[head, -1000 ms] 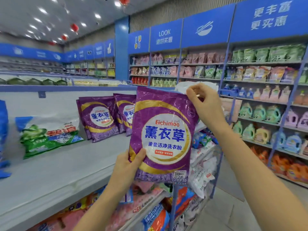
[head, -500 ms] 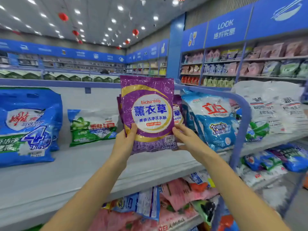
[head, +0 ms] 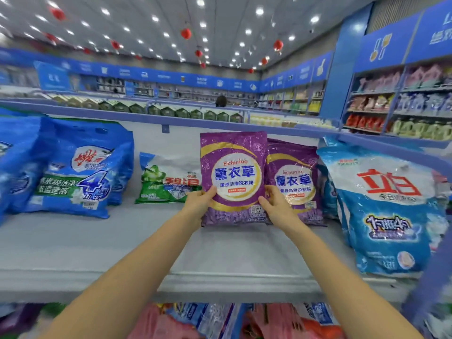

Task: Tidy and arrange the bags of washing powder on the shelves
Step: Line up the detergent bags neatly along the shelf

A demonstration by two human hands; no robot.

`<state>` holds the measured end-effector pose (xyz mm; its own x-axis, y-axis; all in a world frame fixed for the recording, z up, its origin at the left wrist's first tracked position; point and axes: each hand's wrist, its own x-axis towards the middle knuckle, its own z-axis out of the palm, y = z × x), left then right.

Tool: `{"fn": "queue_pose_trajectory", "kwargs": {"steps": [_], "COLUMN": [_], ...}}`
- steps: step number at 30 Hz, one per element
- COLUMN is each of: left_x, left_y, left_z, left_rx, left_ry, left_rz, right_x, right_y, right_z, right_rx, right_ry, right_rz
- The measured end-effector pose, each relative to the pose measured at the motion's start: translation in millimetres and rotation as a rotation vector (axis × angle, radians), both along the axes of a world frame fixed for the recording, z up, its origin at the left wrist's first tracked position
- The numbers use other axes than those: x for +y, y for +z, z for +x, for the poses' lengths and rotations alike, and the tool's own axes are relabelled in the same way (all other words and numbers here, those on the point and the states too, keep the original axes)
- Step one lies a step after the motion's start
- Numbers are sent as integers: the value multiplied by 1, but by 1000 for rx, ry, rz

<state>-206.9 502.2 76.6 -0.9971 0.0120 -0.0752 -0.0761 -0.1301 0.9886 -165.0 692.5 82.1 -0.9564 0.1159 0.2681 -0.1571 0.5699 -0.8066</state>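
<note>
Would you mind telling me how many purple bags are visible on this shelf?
2. The front purple bag is upright at centre, gripped by the left hand and right hand; the second purple bag sits just behind, to its right. Others may be hidden behind them.

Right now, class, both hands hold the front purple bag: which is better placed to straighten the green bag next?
Probably the left hand: it grips the purple bag by its left edge, beside the green bag. The right hand holds the opposite edge and would have to cross.
</note>
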Motion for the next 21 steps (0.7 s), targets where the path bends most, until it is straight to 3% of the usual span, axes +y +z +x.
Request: {"fn": "queue_pose_trajectory", "kwargs": {"steps": [5, 15, 21], "left_x": [22, 29, 22], "left_y": [-10, -13, -10], "left_z": [-13, -27, -23], "left_rx": [-107, -27, -13], "left_ry": [-13, 121, 23], "left_rz": [-69, -56, -23], "right_x": [9, 19, 13], "right_y": [-14, -8, 0], "right_z": [-10, -27, -28], "right_rx": [-117, -21, 7], "right_ry": [-27, 22, -10], "right_rz": [180, 300, 371]}}
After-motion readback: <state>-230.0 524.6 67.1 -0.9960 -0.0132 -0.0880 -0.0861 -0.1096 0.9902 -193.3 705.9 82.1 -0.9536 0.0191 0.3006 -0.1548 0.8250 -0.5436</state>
